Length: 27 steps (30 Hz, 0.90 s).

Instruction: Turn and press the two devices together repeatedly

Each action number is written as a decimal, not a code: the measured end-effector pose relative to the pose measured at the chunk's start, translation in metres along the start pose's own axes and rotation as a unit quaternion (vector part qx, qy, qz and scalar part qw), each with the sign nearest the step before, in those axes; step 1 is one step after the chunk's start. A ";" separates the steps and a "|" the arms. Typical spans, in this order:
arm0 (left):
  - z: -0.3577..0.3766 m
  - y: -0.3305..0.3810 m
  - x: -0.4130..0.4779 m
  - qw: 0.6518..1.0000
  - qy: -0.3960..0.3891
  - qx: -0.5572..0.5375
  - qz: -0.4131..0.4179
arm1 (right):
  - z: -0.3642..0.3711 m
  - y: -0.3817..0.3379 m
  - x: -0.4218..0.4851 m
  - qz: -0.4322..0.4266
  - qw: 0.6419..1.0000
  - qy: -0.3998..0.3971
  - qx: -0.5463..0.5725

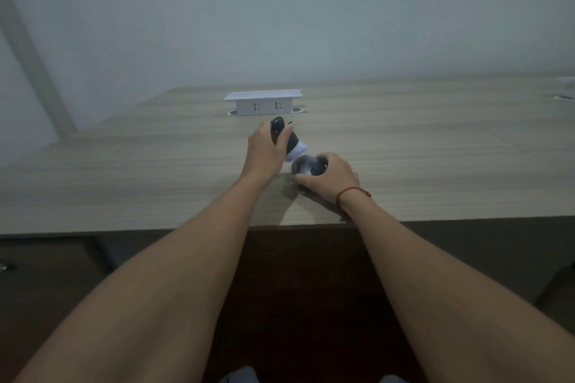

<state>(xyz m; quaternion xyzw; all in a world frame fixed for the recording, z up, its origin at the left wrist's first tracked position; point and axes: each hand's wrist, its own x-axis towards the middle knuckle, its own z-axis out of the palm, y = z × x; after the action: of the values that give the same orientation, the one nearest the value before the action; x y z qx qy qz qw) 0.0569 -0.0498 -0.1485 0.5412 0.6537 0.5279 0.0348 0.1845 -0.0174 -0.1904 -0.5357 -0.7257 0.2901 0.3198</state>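
Near desk edge: right hand curls its fingers round a grey rounded object, which rests on the desk.
Just beyond: left hand grips a black device, tilted, its white tip touching the grey object.
Technique, judged: brace the grey piece, keep the tip flat.
Far: white socket box, well apart.

Single head-mounted wide-angle view, facing forward and down along both forearms onto wooden desk; hands near mid-frame, white socket box farther off, wall beyond.
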 end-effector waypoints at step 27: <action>0.007 -0.020 -0.009 0.989 -0.034 0.133 -0.056 | -0.013 0.008 -0.002 -0.033 0.991 -0.028 0.130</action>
<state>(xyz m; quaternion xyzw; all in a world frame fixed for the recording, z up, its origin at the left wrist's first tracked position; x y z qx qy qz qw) 0.0517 -0.0489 -0.1706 0.5209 0.7461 0.4146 0.0139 0.1992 -0.0163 -0.1885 -0.4567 -0.7078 0.3861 0.3759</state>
